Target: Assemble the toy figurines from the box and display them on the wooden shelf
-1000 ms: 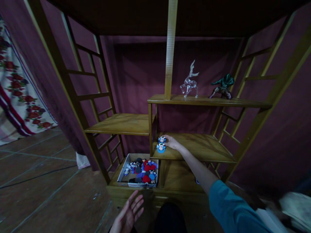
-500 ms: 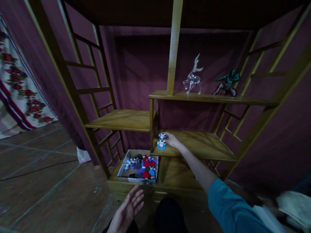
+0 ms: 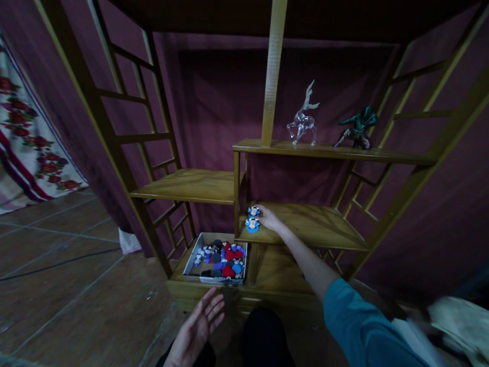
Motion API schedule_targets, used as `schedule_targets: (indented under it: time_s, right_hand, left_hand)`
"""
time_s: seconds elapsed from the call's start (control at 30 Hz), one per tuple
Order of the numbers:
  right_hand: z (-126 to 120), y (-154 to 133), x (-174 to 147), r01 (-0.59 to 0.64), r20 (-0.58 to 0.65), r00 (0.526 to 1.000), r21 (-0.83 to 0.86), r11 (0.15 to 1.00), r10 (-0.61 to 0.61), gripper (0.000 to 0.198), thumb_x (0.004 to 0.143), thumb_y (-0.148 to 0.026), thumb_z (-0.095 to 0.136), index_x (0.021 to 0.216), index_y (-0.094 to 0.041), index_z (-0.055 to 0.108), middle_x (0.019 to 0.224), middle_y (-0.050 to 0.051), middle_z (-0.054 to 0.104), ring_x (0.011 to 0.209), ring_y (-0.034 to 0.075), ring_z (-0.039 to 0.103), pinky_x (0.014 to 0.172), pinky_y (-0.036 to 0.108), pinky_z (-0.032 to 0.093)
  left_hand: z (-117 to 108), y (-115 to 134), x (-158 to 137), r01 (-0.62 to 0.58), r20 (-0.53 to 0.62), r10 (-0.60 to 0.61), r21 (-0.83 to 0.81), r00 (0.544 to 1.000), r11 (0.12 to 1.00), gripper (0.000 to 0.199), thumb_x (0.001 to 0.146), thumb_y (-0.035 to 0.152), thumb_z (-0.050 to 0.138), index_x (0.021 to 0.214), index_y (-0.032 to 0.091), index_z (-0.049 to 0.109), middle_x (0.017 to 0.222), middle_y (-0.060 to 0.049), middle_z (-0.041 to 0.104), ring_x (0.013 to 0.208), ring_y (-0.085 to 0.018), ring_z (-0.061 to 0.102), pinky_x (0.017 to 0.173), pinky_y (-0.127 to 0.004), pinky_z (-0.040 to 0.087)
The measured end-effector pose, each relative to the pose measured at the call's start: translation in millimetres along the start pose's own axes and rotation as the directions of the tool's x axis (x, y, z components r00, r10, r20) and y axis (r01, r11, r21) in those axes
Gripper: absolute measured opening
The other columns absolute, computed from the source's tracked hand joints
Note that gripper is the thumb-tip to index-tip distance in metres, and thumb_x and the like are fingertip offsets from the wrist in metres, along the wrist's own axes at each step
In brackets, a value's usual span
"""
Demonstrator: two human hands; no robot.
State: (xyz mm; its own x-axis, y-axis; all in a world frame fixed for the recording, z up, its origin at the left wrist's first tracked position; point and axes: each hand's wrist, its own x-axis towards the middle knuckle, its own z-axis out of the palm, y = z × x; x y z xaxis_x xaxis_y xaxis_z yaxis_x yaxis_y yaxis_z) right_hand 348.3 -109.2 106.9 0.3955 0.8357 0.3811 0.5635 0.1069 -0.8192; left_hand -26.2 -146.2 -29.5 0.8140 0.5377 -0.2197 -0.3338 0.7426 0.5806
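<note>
Two small blue-and-white cartoon figurines stand one behind the other at the left end of the middle-right shelf (image 3: 313,227). My right hand (image 3: 270,219) reaches in from the right, its fingers closed on the rear figurine (image 3: 253,211). In front of it, the nearer figurine (image 3: 252,224) stands on a round blue base, apart from my fingers. My left hand (image 3: 200,326) is held palm up with fingers spread, holding nothing, below a shallow cardboard box (image 3: 185,272). Inside that box lie many loose figurines (image 3: 223,257) with red, blue, purple and black bases.
A clear deer ornament (image 3: 302,122) and a green-cloaked figure (image 3: 358,127) stand on the upper right shelf (image 3: 328,152). To the left is a lower wooden shelf (image 3: 187,184). An upright post (image 3: 274,71) rises in the middle. A dark cable (image 3: 61,265) crosses the tiled floor.
The whole view has shifted slightly. My right hand stays at the rear figurine and my left hand remains open; no figurine has visibly changed place.
</note>
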Motion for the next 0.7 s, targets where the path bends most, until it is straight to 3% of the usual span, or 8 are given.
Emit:
schedule_targets:
  time_s: [0.7]
  right_hand:
    - [-4.8,-19.3,-10.7,-0.007,0.003,1.0,-0.136,0.991,0.007,0.054,0.069,-0.014,0.063,0.122,-0.021,0.052,0.115,0.006,0.064,0.108,0.021,0.058,0.098,0.039,0.041]
  left_hand:
    - [2.3,6.3,-8.4,-0.042,0.019,0.043,-0.01,0.999,0.999,0.048,0.088,0.041,0.042,0.133,0.025,0.045,0.134,-0.011,0.049,0.127,-0.025,0.04,0.107,-0.046,0.025]
